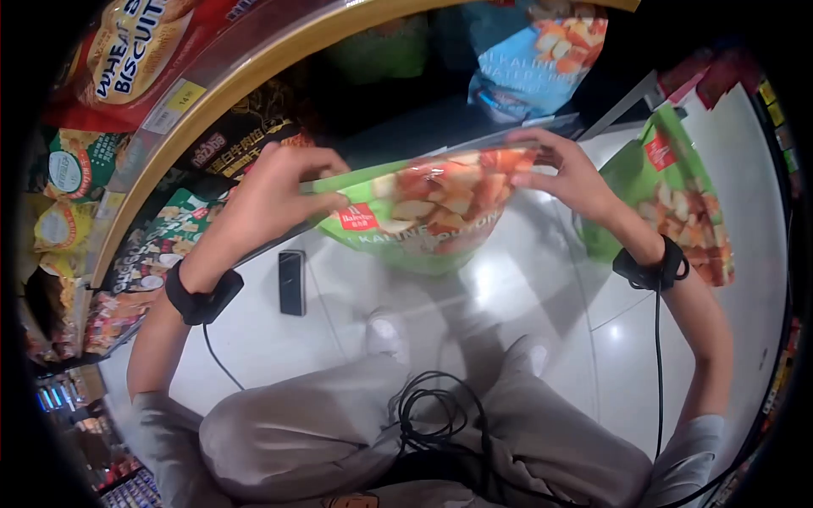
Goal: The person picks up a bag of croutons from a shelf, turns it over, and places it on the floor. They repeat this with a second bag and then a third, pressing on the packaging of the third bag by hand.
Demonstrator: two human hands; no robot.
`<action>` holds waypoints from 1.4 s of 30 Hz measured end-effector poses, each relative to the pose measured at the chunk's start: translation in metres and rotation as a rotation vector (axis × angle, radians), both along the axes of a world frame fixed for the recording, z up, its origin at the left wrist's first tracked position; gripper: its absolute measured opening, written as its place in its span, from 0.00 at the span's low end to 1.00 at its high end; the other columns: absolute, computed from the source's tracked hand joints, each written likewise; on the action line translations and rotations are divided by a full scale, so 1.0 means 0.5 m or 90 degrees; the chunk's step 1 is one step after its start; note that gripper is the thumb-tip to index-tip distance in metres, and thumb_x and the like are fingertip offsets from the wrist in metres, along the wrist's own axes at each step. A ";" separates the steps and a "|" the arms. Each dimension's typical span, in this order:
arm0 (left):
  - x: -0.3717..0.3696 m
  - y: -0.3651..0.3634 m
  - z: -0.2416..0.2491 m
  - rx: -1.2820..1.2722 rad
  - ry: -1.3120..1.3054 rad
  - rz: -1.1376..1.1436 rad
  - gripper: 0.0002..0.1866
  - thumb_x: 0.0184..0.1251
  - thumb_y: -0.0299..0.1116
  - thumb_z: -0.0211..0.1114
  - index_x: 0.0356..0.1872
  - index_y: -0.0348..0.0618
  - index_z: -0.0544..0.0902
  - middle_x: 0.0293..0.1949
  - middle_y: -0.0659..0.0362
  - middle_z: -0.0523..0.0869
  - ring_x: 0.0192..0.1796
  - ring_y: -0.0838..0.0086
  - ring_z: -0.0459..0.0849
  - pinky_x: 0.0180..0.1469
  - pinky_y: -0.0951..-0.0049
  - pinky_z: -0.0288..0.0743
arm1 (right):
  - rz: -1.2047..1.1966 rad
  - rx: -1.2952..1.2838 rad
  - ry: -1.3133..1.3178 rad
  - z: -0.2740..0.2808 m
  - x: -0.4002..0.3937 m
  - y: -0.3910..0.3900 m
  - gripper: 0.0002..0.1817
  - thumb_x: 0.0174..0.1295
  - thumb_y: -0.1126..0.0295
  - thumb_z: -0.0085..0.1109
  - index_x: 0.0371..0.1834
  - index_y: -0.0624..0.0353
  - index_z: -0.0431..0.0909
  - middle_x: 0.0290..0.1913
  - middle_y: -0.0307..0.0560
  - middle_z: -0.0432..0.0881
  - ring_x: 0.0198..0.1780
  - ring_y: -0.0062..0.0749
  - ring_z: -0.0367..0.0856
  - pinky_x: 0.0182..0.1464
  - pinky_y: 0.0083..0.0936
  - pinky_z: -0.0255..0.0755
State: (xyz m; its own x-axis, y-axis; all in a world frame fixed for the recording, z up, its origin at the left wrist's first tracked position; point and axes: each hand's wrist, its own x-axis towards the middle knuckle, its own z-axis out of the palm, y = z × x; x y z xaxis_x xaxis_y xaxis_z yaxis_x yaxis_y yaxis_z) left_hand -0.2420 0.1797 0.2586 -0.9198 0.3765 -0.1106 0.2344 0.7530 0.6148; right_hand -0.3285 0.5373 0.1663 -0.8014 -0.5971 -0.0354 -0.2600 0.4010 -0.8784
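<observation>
A green snack bag (423,212) with a picture of cut biscuit pieces hangs in front of me, slightly blurred. My left hand (284,186) pinches its upper left corner between thumb and fingers. At the opposite upper corner, my right hand (567,169) grips the bag in the same way. A similar green bag (677,199) stands on the floor at the right, partly behind my right forearm. Beyond my hands, a blue snack bag (538,63) stands on the dark lower shelf.
Shelves with a yellow-brown edge (135,190) curve along the left, holding packets and a red wheat biscuit bag (127,59). A black phone-like slab (292,282) lies on the pale tiled floor (542,292). A coiled black cable (432,415) rests across my lap.
</observation>
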 end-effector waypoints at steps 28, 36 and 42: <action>-0.054 0.247 -0.030 -0.077 0.135 -0.119 0.14 0.57 0.33 0.72 0.37 0.32 0.81 0.30 0.43 0.81 0.32 0.46 0.79 0.34 0.62 0.73 | -0.181 -0.285 -0.118 -0.041 0.103 -0.048 0.09 0.64 0.69 0.66 0.39 0.63 0.87 0.28 0.40 0.86 0.29 0.15 0.77 0.33 0.18 0.72; -0.072 0.299 -0.026 -0.118 0.100 -0.031 0.06 0.58 0.27 0.71 0.27 0.34 0.85 0.17 0.54 0.84 0.20 0.74 0.82 0.27 0.69 0.73 | -0.117 -0.350 -0.073 -0.055 0.087 -0.064 0.09 0.68 0.71 0.62 0.43 0.65 0.85 0.35 0.35 0.85 0.34 0.14 0.79 0.38 0.16 0.74; -0.086 0.295 -0.054 -0.074 0.201 -0.086 0.07 0.57 0.26 0.71 0.28 0.30 0.83 0.17 0.49 0.80 0.18 0.73 0.77 0.26 0.70 0.68 | -0.244 -0.207 -0.039 -0.063 0.068 -0.081 0.06 0.64 0.76 0.62 0.40 0.67 0.85 0.32 0.35 0.84 0.31 0.13 0.76 0.32 0.14 0.69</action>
